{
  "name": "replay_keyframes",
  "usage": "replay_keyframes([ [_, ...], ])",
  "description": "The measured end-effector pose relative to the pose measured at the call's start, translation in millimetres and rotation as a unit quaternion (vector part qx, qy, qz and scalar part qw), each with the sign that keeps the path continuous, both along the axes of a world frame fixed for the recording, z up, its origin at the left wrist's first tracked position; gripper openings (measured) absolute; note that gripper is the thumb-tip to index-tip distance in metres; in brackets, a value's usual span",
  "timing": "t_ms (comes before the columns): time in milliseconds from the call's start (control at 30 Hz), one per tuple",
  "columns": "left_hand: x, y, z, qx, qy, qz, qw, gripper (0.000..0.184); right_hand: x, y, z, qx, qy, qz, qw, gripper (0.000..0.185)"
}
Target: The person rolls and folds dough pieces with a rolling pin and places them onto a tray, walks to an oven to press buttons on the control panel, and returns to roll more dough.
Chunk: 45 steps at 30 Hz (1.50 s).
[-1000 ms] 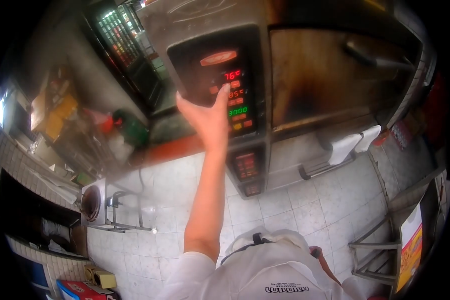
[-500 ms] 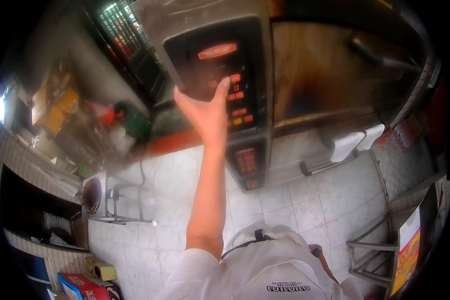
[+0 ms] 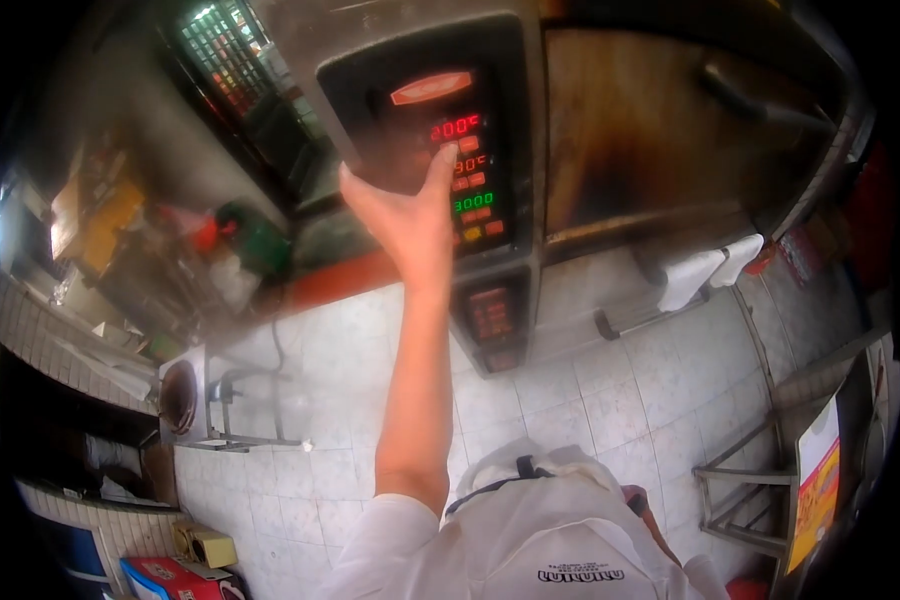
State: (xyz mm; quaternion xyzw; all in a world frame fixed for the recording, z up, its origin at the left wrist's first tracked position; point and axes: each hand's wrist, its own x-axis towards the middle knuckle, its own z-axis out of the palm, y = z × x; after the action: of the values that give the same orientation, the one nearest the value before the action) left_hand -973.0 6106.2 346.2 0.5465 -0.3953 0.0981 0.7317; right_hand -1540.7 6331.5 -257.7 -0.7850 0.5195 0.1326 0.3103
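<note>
My left hand [image 3: 410, 210] reaches up to the oven's black control panel [image 3: 370, 90]. Its thumb is stretched to the right, the tip at a small red button [image 3: 468, 144] below the top readout. The other fingers point left, apart from the thumb, and nothing shows in the hand. Red digits on the top readout [image 3: 455, 127] show 200 °C. A second red readout [image 3: 469, 163] is partly covered by the thumb, and a green one [image 3: 473, 202] sits lower. Of my right hand [image 3: 634, 499], only a small dark part shows beside my white shirt; its fingers are hidden.
The stained oven door [image 3: 630, 140] with its handle [image 3: 760, 105] is right of the panel. White cloths [image 3: 692, 278] hang on a lower bar. A metal stand [image 3: 745, 495] is at right, a round-topped stool [image 3: 180, 395] at left, and a red box [image 3: 175, 578] lower left.
Red and green digits now glow on the panel, where earlier only a single 0 showed. The view has shifted slightly; my left thumb stays at the buttons.
</note>
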Motion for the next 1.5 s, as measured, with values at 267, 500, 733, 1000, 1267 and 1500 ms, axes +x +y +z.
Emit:
replay_keyframes([
  [267, 3, -1, -5, 0.022, -0.006, 0.03, 0.999, 0.084, -2, 5, -4, -0.005, 0.017, 0.015, 1.0, 0.039],
  [500, 6, 0, -9, 0.033, 0.013, 0.013, 0.999, 0.083, 8, 0, 7, -0.001, 0.05, 0.005, 0.999, 0.041],
  [733, 2, 1, -10, 0.04, -0.011, 0.055, 0.998, 0.087, 0, 0, -6, -0.043, -0.031, 0.011, 0.999, 0.033],
  [1000, 7, 2, -14, 0.016, 0.007, -0.006, 1.0, 0.088, 13, -9, 17, -0.114, -0.027, 0.051, 0.992, 0.02],
  [1267, 5, 9, -14, 0.026, 0.001, -0.015, 1.0, 0.085, 13, -5, 15, -0.051, -0.016, 0.026, 0.998, 0.037],
  [1500, 10, 10, -19, 0.024, -0.004, -0.034, 0.999, 0.093, 31, 0, 41, -0.039, -0.048, -0.013, 0.998, 0.036],
])
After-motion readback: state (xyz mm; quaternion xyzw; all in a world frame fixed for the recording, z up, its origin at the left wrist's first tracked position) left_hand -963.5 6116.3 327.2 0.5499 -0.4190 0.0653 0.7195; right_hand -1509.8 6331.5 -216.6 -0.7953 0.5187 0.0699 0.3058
